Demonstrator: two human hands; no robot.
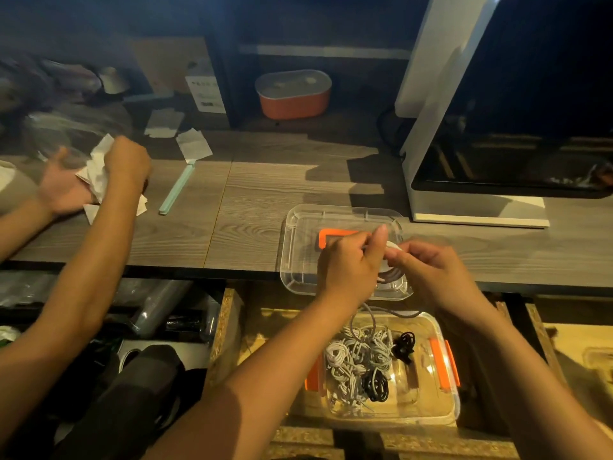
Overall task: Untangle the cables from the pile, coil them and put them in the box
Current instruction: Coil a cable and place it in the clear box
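My left hand (351,263) and my right hand (441,277) meet above the desk's front edge. Both pinch a grey cable (390,273) that hangs between them in a small coil. Its loose end (374,313) trails down into a clear box (446,403) with orange clasps, which sits in an open drawer below. Inside the box lies a tangle of white and grey cables (355,360) with two black coils (376,386) beside it. A clear lid (298,247) with an orange clasp rests on the desk under my hands.
Another person's two hands (126,161) hold crumpled white paper (96,174) at the left of the desk. A mint-green stick (175,189) lies near them. A monitor (510,154) stands at the right, and an orange container (293,94) sits at the back.
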